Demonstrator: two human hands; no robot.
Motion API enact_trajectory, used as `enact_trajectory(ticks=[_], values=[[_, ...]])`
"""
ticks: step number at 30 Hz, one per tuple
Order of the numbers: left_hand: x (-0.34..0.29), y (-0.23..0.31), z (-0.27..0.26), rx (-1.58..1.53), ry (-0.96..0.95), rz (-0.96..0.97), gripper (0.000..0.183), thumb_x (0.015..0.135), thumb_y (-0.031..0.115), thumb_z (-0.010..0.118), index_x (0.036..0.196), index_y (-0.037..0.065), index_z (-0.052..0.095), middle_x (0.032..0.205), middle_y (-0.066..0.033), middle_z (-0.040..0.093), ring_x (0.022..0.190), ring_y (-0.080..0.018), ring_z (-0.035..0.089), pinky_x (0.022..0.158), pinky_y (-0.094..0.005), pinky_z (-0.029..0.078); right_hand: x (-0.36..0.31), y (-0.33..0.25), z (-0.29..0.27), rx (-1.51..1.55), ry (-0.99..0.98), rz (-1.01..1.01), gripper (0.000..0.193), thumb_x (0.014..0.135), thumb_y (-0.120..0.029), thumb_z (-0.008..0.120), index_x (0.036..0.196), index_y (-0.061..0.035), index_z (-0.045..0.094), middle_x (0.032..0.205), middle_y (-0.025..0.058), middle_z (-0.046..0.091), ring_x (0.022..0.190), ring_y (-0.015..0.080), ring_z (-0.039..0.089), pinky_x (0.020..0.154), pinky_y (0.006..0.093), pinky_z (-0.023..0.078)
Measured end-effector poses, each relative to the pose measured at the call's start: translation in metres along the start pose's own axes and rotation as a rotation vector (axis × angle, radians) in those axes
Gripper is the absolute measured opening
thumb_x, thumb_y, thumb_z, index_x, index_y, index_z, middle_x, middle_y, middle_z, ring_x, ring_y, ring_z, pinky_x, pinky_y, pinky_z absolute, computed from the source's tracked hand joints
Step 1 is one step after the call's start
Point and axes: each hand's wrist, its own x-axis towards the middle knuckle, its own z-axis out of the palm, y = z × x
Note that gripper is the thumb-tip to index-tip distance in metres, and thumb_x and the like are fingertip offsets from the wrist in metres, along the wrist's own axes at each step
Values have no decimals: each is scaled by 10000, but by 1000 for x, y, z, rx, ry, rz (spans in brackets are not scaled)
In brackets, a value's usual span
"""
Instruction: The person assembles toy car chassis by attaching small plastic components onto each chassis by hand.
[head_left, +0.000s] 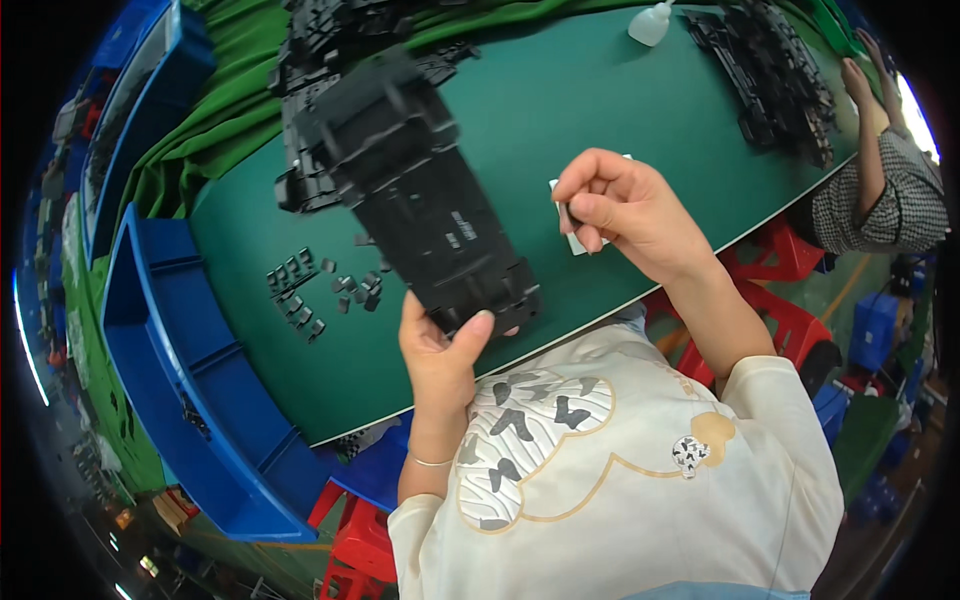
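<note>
My left hand grips a long black moulded plastic part by its near end, thumb on top. The part is raised and tilted over the green table, its wide far end overlapping a pile of similar black parts. To the right, my right hand is closed in a pinch; something small and dark shows at its fingertips, too small to name. Behind those fingers, a white flat thing is partly hidden. Small black pieces lie scattered left of the held part, beside others set in rows.
A long blue divided bin runs along the table's left edge. More black parts are stacked at the far right, near a white bottle. Another person's arm is beyond them. Red stools stand below the right edge.
</note>
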Motion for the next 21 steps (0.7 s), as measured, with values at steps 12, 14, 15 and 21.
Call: enact_trajectory(ticks=[12, 14, 15, 21], values=[[8, -25, 3, 146, -120, 4, 513, 680, -23, 641, 1129, -18, 392, 1047, -91, 507, 940, -153, 513, 847, -268, 398, -20, 3, -14, 35, 125, -75, 104, 773, -60, 567, 855, -13, 522, 801, 78, 583, 662, 133, 567, 574, 213, 450], [7, -24, 3, 191, -136, 2, 507, 684, -21, 641, 1126, -21, 392, 1048, -90, 504, 945, -151, 508, 846, -271, 398, -19, 9, -23, -503, 318, -367, 88, 733, -45, 589, 808, -15, 552, 767, 32, 579, 672, 111, 529, 605, 223, 417], [7, -23, 4, 190, -129, 7, 505, 687, -18, 639, 1127, -21, 391, 1051, -90, 503, 948, -151, 504, 849, -271, 395, -19, 7, -23, -504, 313, -361, 88, 733, -45, 589, 808, -15, 552, 767, 32, 579, 672, 111, 529, 605, 223, 417], [10, -26, 4, 147, -76, 44, 494, 703, -9, 632, 1134, -15, 389, 1058, -89, 500, 951, -149, 494, 851, -272, 390, -15, 9, -25, -1022, 477, -393, 80, 670, -3, 601, 727, -40, 559, 674, 24, 533, 641, 149, 495, 601, 260, 389]])
